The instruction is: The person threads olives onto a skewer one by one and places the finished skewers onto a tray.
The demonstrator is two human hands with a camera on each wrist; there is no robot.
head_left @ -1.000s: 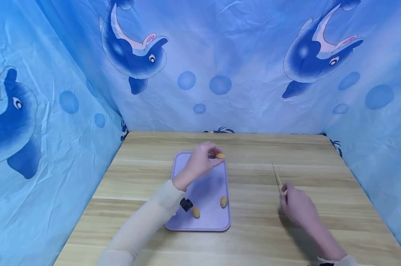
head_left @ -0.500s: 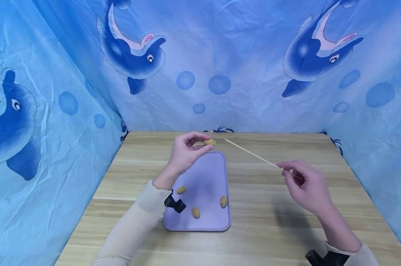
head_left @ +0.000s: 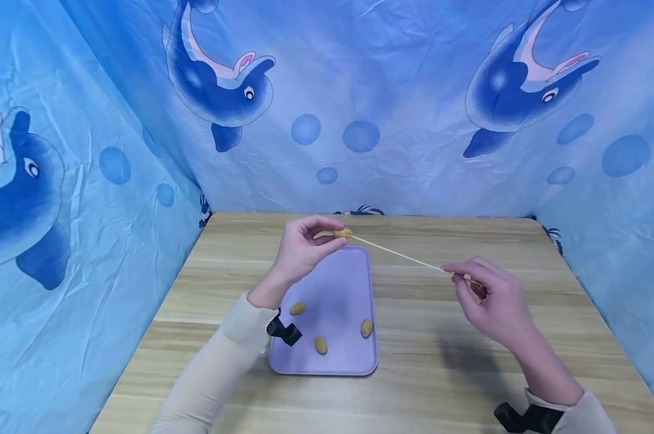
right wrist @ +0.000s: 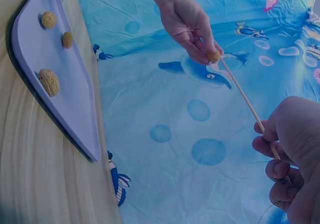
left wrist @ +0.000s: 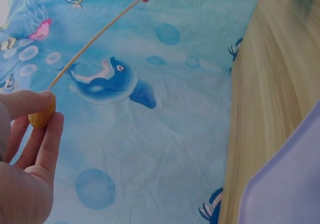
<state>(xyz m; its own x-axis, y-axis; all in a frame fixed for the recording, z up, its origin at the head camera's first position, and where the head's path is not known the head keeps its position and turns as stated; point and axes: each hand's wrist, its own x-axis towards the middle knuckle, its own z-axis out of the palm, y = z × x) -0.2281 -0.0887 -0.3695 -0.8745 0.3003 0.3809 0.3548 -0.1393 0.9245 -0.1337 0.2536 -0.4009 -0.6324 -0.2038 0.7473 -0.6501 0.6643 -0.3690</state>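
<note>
My left hand [head_left: 299,250] pinches a small oval yellow-brown piece [head_left: 342,232] between thumb and fingers, raised over the far end of a lilac tray [head_left: 340,283]. My right hand [head_left: 495,301] grips a thin wooden skewer [head_left: 399,254], which slants up and left. In the head view, the skewer's far end meets the right side of the piece. The left wrist view shows the skewer [left wrist: 100,32] reaching the piece [left wrist: 43,113] beside the thumb. Whether the tip has entered it cannot be told. In the right wrist view the piece [right wrist: 213,56] is at the skewer's end.
Three similar rough oval pieces lie on the tray: one at left [head_left: 297,308], one near the front [head_left: 320,345] and one by the right rim [head_left: 366,328]. The wooden table [head_left: 413,349] is bordered by a blue dolphin-print sheet [head_left: 392,175] at back and sides.
My left hand has moved up and slightly left with the piece. The right hand has raised the skewer and swung it leftward, and its far end has come up to the piece.
</note>
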